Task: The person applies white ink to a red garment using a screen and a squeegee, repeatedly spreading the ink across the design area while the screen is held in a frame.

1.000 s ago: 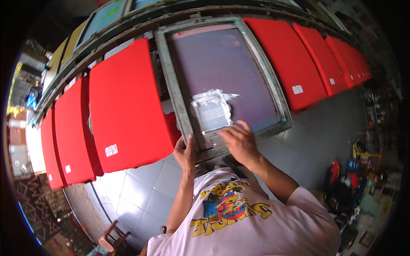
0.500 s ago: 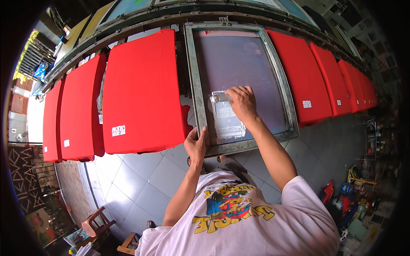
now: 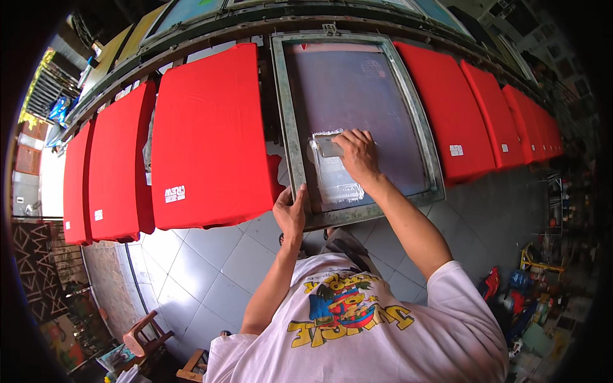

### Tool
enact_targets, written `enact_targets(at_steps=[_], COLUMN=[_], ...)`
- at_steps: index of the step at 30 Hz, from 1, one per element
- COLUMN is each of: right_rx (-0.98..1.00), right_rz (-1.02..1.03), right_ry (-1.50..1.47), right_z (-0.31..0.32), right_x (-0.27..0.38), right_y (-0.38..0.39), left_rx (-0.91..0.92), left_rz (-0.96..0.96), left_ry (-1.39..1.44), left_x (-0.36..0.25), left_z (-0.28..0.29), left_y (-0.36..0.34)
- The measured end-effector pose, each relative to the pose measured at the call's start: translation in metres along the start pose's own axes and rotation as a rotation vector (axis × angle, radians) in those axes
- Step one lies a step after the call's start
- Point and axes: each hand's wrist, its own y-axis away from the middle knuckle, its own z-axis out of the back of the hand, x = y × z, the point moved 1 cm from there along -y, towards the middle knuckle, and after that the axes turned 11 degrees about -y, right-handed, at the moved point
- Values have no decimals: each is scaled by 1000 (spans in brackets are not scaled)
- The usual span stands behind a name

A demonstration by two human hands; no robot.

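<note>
A screen-printing frame (image 3: 285, 96) with a bluish-grey mesh (image 3: 357, 83) lies in front of me. My right hand (image 3: 359, 155) is closed round a small squeegee (image 3: 328, 145) standing on the mesh. Below the blade, white ink (image 3: 341, 189) covers a roughly rectangular patch in the lower left part of the screen. Around the frame's lower left edge, the thumb and fingers of my left hand (image 3: 290, 212) are wrapped, the thumb on top. What lies beneath the mesh is mostly hidden; a strip of red shows at its far edge.
A red fabric-covered board (image 3: 207, 121) with a small white print (image 3: 174, 194) stands left of the frame, and more follow beyond it. Another red board (image 3: 447, 108) leads a row to the right. A dark rail (image 3: 191, 52) runs behind. A stool (image 3: 142, 335) stands at lower left.
The squeegee and my right hand have shifted very slightly left in the picture, as has the whole scene. Both hands keep their holds.
</note>
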Motion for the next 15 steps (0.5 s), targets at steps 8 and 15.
enact_targets(at_steps=[8,15], right_rx=[57,52], right_rz=[-44,-46], right_ry=[-36,-49], right_z=[4,5], right_x=[-3,1], right_y=[-16,-10], left_rx=[3,-22], left_rz=[-23,7], left_ry=[-63,-80], left_x=[-3,-2], left_z=[3,5], left_y=[0,1])
